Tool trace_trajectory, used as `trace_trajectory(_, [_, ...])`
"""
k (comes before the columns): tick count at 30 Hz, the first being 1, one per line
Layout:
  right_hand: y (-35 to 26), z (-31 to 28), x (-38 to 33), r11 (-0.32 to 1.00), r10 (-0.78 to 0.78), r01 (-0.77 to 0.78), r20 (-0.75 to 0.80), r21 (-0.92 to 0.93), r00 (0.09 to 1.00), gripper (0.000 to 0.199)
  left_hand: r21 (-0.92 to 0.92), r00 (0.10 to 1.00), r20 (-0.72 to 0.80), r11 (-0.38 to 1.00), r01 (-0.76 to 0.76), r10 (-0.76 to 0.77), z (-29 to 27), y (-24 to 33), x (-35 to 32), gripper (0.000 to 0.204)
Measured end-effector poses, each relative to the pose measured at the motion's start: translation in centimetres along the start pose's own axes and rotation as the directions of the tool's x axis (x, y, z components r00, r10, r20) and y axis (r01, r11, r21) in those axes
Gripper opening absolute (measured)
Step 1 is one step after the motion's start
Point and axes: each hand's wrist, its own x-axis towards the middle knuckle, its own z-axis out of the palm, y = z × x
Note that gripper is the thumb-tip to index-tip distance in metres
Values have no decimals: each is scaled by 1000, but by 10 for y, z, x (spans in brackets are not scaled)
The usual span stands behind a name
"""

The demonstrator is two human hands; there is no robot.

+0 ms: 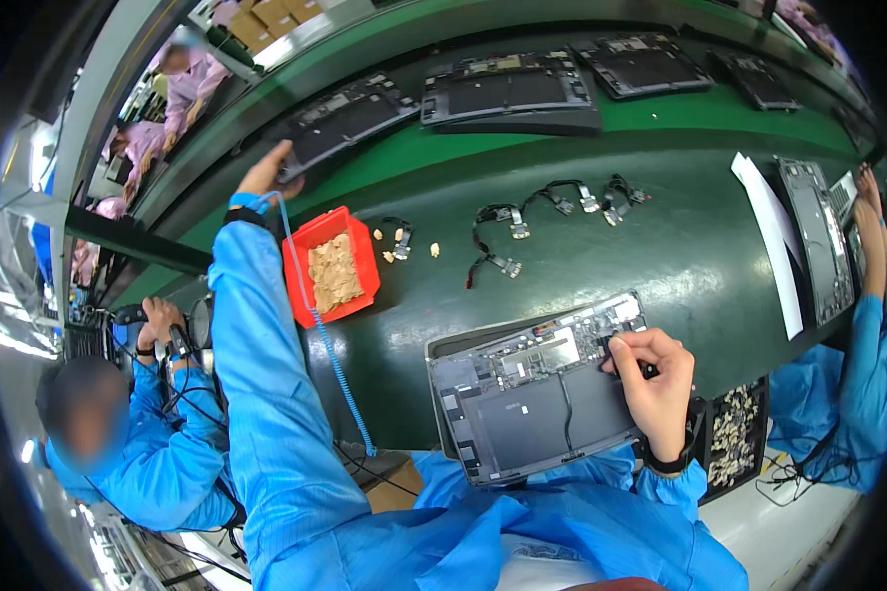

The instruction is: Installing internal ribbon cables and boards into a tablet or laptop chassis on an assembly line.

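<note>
One dark-grey device [508,424] bares its board [524,369], right hand [657,382] pinched there, left hand [266,177] gripping another device [353,123].

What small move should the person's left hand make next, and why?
Probably the left hand should leave the leftmost device of the far row and steady the near opened device: the right hand is alone at its circuit board, and the near device's lower edge seems to reach past the table.

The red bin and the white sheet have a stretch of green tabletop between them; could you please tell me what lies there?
The head view shows several black cables with silvery connectors and a few small beige pieces lying there.
</note>
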Motion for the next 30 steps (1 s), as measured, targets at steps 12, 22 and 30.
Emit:
trace_trajectory(12, [-29,-25,-34,972,-233,233,69,0,970,2,-116,885,287,930,-349,367,143,130,-181,44])
trace_trajectory(22, [-30,-37,-72,964,-265,262,182,42,947,4,-86,420,883,952,-292,209,474,34,-238,49])
trace_trajectory(30, [-19,-28,-42,984,38,-40,15,174,999,7,203,262,732,165,-965,629,342,48,-282,33])
